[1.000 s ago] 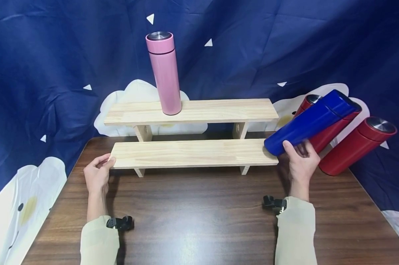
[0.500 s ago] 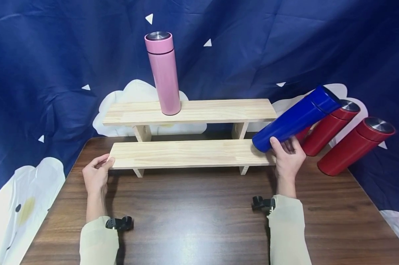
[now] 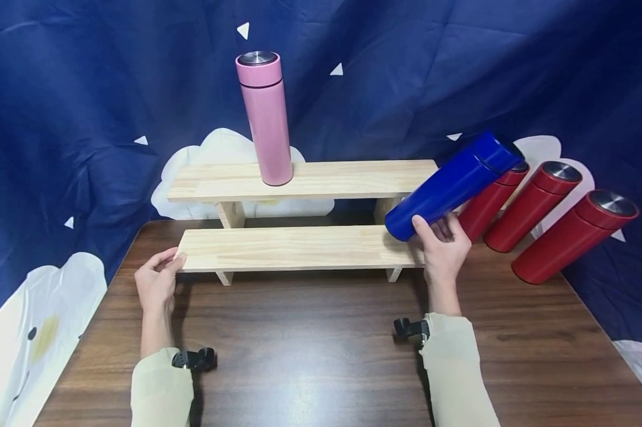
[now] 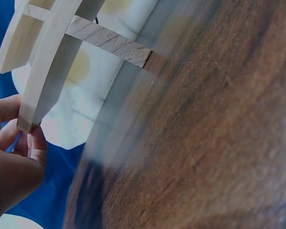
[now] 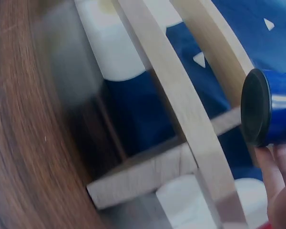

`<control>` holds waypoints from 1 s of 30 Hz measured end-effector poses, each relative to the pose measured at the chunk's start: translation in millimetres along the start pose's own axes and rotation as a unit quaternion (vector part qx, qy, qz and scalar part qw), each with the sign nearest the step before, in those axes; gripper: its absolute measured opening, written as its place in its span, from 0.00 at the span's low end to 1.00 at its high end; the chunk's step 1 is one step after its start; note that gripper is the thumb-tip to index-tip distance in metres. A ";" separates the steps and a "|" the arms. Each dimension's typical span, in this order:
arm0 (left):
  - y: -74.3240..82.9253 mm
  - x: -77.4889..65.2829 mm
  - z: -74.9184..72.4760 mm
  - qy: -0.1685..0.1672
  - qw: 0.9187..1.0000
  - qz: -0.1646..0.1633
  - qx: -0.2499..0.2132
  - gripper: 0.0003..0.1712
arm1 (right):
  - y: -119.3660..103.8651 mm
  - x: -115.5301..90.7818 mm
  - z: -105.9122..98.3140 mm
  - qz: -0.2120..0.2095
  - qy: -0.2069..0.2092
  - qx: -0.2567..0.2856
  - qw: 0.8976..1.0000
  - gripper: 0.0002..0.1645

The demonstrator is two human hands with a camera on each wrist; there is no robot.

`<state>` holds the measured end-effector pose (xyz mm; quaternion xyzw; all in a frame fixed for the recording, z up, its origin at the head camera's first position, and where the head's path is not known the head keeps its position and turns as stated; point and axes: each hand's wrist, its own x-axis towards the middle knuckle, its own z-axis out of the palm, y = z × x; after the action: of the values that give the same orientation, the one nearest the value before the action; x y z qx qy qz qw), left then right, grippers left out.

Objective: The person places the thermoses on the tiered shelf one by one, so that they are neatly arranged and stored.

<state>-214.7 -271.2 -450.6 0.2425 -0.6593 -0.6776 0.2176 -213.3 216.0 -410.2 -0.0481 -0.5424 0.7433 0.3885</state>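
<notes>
Now, blue bottle (image 3: 451, 187): tilted above the right part of the lower shelf (image 3: 294, 248), further left than a second ago; apparently mid-carry, not set down.
Right hand (image 3: 444, 246): fingers gripping the blue bottle near its base.
Left hand (image 3: 157, 281): fingers pinching the lower shelf's left end, unmoved.
Red bottles (image 3: 571, 240): three on the bench (image 3: 299, 338), now less hidden.
Pink bottle (image 3: 267, 124): upright on the upper shelf (image 3: 353, 178), unchanged.

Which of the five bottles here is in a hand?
The blue bottle, held tilted in the right hand; the pink bottle stands on the upper board, the three red bottles at the right.
</notes>
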 end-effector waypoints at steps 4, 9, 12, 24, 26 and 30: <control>-0.2 -0.3 -0.2 0.003 1.000 0.002 0.005 0.13 | -2.5 -4.9 11.7 -0.002 -0.016 -0.011 1.000 0.28; 0.2 -0.5 0.5 -0.001 1.000 0.008 0.018 0.16 | -7.9 -6.2 26.6 -0.014 -0.033 -0.002 0.999 0.29; 0.2 -0.5 0.6 -0.004 1.000 0.007 0.026 0.18 | -11.0 -6.2 35.0 -0.020 -0.043 0.002 0.999 0.30; -0.4 0.6 -1.3 -0.004 0.999 0.006 0.042 0.19 | -22.9 -0.4 62.4 -0.031 -0.079 -0.024 0.996 0.32; -0.8 0.6 -1.4 -0.003 0.999 0.007 0.035 0.19 | -23.8 2.3 66.6 -0.037 -0.085 -0.037 0.995 0.33; -1.1 0.5 -1.6 -0.004 1.000 0.012 0.021 0.18 | -25.7 7.1 75.4 -0.036 -0.091 -0.054 0.994 0.34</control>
<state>-214.1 -272.7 -451.8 0.2366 -0.6768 -0.6623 0.2176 -241.9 165.3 -355.4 0.0180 -0.6158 0.7001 0.3610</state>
